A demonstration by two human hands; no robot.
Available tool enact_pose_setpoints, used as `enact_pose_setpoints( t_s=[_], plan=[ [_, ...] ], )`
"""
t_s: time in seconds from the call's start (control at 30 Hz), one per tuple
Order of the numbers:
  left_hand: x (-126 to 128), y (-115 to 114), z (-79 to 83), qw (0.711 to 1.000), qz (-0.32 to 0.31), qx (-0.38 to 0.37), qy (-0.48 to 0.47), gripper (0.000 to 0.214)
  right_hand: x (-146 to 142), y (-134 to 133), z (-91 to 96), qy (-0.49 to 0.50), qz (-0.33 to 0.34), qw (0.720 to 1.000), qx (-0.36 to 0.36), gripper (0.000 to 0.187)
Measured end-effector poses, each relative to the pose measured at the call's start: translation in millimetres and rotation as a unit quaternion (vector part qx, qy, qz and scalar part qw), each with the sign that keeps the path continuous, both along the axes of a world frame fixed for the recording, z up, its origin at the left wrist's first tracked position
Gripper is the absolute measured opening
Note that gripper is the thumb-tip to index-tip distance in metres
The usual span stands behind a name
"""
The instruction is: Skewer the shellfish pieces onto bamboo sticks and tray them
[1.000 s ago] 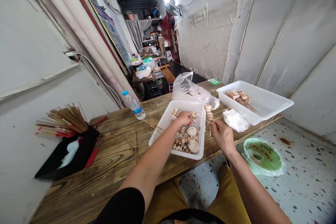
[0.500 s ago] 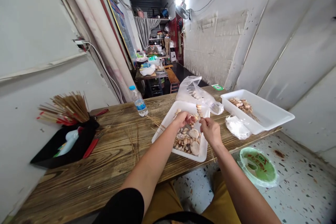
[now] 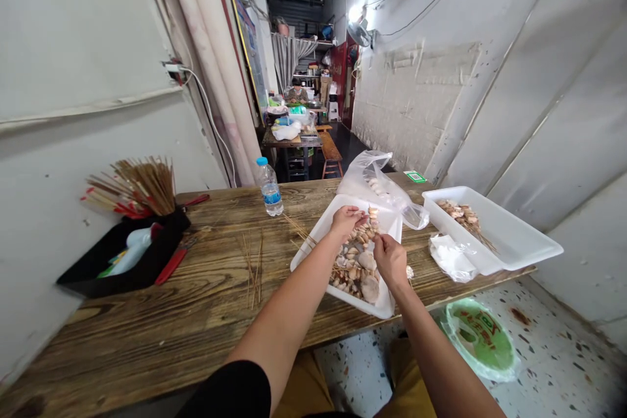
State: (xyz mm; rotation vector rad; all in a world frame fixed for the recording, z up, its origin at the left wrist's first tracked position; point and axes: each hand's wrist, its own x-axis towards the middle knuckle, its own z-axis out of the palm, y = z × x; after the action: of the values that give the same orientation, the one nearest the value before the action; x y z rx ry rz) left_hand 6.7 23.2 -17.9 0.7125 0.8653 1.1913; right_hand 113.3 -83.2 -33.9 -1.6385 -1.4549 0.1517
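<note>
A white tray [image 3: 313,245] of mushroom pieces sits on the wooden table [image 3: 196,300] in front of me. Both hands work over it. My left hand [image 3: 345,221] is curled at the tray's far end, fingers pinched on mushroom pieces threaded on a skewer [image 3: 368,228]. My right hand [image 3: 388,258] is closed round the lower end of that same skewer, just right of the tray's middle. The skewer stick itself is mostly hidden by my fingers.
A second white tray [image 3: 519,241] with finished skewers lies right, a clear plastic bag [image 3: 372,176] behind. Loose bamboo sticks [image 3: 252,261], a water bottle [image 3: 270,188], a black box [image 3: 122,261] with a stick bundle [image 3: 137,186] sit left. A green-lined bin [image 3: 482,336] stands on the floor.
My right hand has brought the skewer from the tray's right side in over the tray to meet my left hand. The camera has tilted and shifted a little.
</note>
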Motion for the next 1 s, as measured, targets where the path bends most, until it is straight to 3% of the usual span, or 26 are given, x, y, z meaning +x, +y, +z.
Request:
enact_pose_setpoints(
  t_s=[0.13,0.4,0.63,1.0],
  plan=[
    [-2.0,2.1,-1.0,0.999,0.021,0.035,0.019,0.011,1.1,0.2,-0.5,-0.006,0.046,0.999,-0.004,0.041],
    [-1.0,7.5,-3.9,0.996,0.068,0.036,-0.034,0.016,1.1,-1.7,-2.4,-0.060,0.055,0.997,0.003,0.039],
    [-4.5,5.6,-1.9,0.997,0.041,0.061,-0.016,0.011,0.0,-1.2,-2.5,-0.070,0.050,0.996,0.003,0.039],
    [-12.1,6.6,2.0,0.998,0.019,0.010,-0.063,0.009,0.2,-3.3,-1.6,-0.065,0.054,0.996,-0.005,0.037]
  ],
)
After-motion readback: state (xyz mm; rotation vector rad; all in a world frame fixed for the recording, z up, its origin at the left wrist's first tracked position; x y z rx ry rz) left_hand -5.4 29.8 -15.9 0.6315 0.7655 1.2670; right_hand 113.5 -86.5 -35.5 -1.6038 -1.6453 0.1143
